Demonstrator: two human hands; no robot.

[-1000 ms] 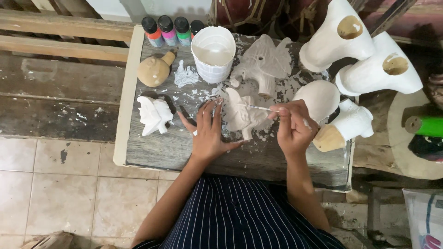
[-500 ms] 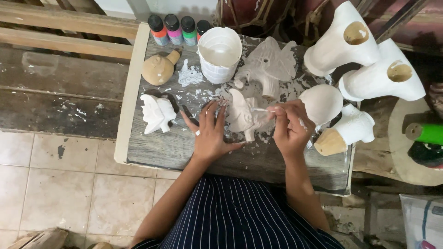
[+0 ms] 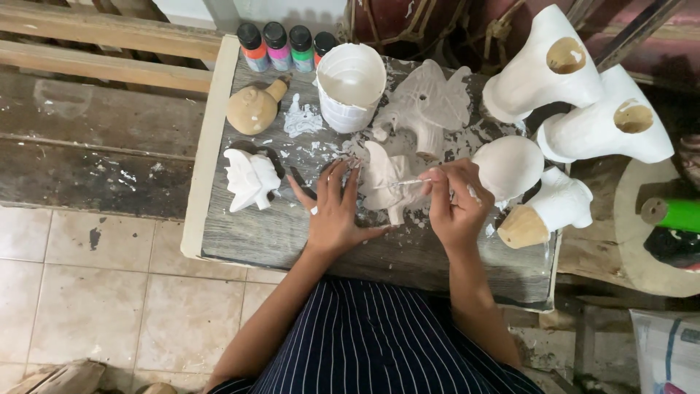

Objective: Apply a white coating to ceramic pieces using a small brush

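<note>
Weathered grey wood, spattered white: the desk (image 3: pixel 248 241) carries everything here. Far left on it, a tan gourd-shaped figure (image 3: pixel 253 109), and below that a small white carved figure (image 3: pixel 250 179) on a dark base. Along the back edge, four paint bottles (image 3: pixel 277 45) with black caps, then a white plastic cup (image 3: pixel 351 86). Left hand (image 3: pixel 334 211) lies flat with fingers spread, fingertips steadying the left side of a white plaster figurine (image 3: pixel 390 182) at the desk's middle; not clenched around it. Right hand (image 3: pixel 453 201) pinches a thin brush (image 3: pixel 399 184), its tip apparently against the figurine, though the contact point is hard to make out. Behind, a larger white winged figure (image 3: pixel 430 102). Right of the hands, a round white piece (image 3: pixel 508 166) and a white piece with a tan base (image 3: pixel 550 208). Two large white hollow forms (image 3: pixel 576 95) beyond, off the desk's far right corner.
</note>
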